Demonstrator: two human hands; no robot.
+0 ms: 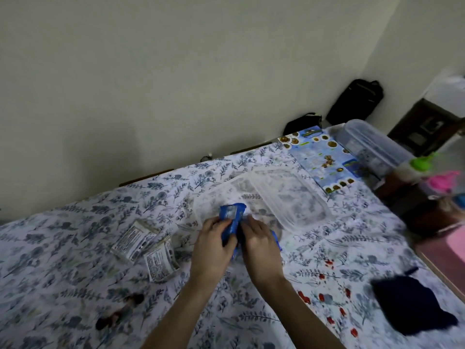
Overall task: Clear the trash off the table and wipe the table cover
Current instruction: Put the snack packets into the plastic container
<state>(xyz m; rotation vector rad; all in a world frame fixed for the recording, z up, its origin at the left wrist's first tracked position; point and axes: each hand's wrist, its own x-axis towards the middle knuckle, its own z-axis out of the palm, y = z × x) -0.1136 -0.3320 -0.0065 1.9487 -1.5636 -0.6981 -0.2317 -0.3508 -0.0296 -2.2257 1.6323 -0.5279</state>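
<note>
the floral table cover (75, 248) fills the lower half of the view, running up to a plain pale wall. past the middle of it lies a clear plastic tray (294, 195), tilted against a second clear piece (214, 197) that overlaps its near-left edge; motion blur makes it hard to tell whether that piece is a lid or another tray. at the far right corner a clear lidded box (370, 144) stands just beside a blue printed leaflet (324, 159) lying flat on the cover. a dark navy cloth (412, 306) lies crumpled near the right edge, well apart from the hands.

the left hand (214, 243) and right hand (259, 240) meet over the middle of the cover, just in front of the clear pieces. both have their fingers curled round a blue wrapper (230, 217); its top sticks up between them, and a strip of blue shows past the right hand's outer side.

left of the hands, two white sachets (136, 239) lie on the cover, touching each other and printed with small text. nearer the front left are a few dark scraps (118, 313), too blurred to identify.
</note>
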